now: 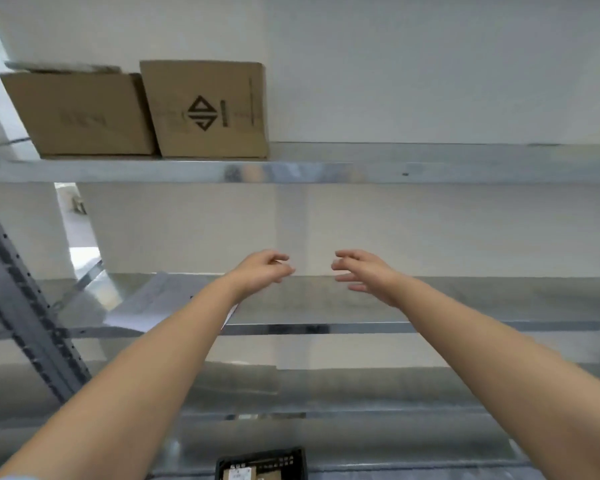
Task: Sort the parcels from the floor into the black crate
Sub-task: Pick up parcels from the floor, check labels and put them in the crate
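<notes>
Both my arms reach forward over a metal shelf rack. My left hand (264,270) and my right hand (362,273) hover side by side above the middle shelf (465,296), fingers loosely curled and apart, holding nothing. The black crate (293,460) shows at the bottom edge, between my arms, on a lower level. A brown parcel with a white label (239,474) lies inside it. The floor is out of sight.
Two brown cardboard boxes (80,114) (207,109) stand on the top shelf (326,169) at the left. A white sheet or flat packet (149,299) lies on the middle shelf under my left forearm. A grey perforated rack upright (25,306) runs down the left.
</notes>
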Demonstrator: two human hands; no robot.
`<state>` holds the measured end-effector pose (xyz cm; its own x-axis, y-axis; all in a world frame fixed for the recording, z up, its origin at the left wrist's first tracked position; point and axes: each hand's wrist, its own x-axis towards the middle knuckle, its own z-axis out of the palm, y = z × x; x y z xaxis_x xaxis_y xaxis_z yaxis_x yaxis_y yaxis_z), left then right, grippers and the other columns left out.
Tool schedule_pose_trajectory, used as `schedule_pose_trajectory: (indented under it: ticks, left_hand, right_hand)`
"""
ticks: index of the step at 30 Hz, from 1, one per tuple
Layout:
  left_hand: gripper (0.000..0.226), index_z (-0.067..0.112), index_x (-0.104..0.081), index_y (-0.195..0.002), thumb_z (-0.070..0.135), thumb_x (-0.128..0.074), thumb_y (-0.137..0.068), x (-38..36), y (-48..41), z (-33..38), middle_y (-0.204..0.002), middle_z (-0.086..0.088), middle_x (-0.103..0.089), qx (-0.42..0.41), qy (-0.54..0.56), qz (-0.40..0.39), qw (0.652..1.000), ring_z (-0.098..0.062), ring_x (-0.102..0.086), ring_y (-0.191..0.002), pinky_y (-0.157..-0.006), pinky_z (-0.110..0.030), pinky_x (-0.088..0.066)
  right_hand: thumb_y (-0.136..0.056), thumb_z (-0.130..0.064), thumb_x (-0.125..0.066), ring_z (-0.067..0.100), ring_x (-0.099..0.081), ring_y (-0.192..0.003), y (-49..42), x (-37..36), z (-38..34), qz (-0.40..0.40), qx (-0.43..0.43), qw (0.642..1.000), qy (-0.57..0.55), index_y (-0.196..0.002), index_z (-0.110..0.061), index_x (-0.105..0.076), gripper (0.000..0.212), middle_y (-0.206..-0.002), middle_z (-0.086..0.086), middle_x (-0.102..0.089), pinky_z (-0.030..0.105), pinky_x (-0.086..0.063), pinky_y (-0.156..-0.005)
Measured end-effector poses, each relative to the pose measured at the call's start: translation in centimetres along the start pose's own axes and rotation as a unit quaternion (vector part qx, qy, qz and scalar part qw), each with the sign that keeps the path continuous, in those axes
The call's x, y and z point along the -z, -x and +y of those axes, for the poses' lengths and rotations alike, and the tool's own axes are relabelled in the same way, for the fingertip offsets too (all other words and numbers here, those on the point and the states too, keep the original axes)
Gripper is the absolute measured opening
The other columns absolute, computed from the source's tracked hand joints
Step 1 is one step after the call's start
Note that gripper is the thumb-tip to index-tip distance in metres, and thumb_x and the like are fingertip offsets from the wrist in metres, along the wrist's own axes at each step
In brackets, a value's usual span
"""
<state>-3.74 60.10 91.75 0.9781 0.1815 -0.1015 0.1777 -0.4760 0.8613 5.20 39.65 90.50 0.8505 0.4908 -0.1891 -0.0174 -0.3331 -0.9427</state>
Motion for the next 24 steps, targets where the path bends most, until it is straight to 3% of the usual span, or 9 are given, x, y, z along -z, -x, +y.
schedule_pose_trajectory:
  ticks: [5,13,20,24]
  left_hand:
    - [0.04,0.013,-0.053,-0.126,0.028,-0.061,-0.09,-2.6,-0.8,3.0,-0.105,-0.001,-0.061,-0.042,-0.03,-0.057,0.997,-0.011,-0.06,-0.085,-0.063,-0.016,-0.04]
    - [0.034,0.021,-0.055,-0.12,0.029,-0.061,-0.088,-13.1,-2.4,10.4,-0.11,0.002,-0.066,-0.131,0.011,-0.194,0.972,-0.012,-0.063,-0.093,-0.079,-0.028,-0.044]
    - [0.029,0.019,-0.056,-0.117,0.026,-0.061,-0.089,-27.6,2.1,15.3,-0.103,0.001,-0.065,-0.216,-0.003,-0.361,0.907,-0.011,-0.062,-0.086,-0.073,-0.026,-0.045]
    - [0.028,0.019,-0.056,-0.115,0.027,-0.061,-0.089,-34.1,6.2,17.9,-0.109,-0.002,-0.064,-0.243,-0.023,-0.428,0.87,-0.016,-0.063,-0.094,-0.073,-0.026,-0.045]
  right_hand:
    - [-0.09,-0.027,-0.056,0.015,-0.063,-0.105,5.3,5.1,0.7,0.083,0.012,0.996,-0.016,-0.134,-0.019,-0.045,0.046,-0.122,-0.002,-0.062,0.032,-0.044,-0.094]
    - [-0.089,-0.025,-0.057,0.015,-0.065,-0.103,17.8,12.0,3.6,0.286,-0.022,0.956,-0.053,-0.13,-0.02,-0.048,0.042,-0.123,0.0,-0.063,0.028,-0.048,-0.084]
    - [-0.09,-0.026,-0.056,0.008,-0.068,-0.093,32.8,15.0,10.1,0.441,-0.101,0.89,-0.049,-0.122,-0.027,-0.051,0.033,-0.115,-0.005,-0.067,0.023,-0.051,-0.075]
    - [-0.093,-0.027,-0.053,0.014,-0.066,-0.093,40.4,17.9,12.5,0.536,-0.099,0.826,-0.144,-0.109,-0.027,-0.058,0.017,-0.109,-0.003,-0.067,0.027,-0.049,-0.073]
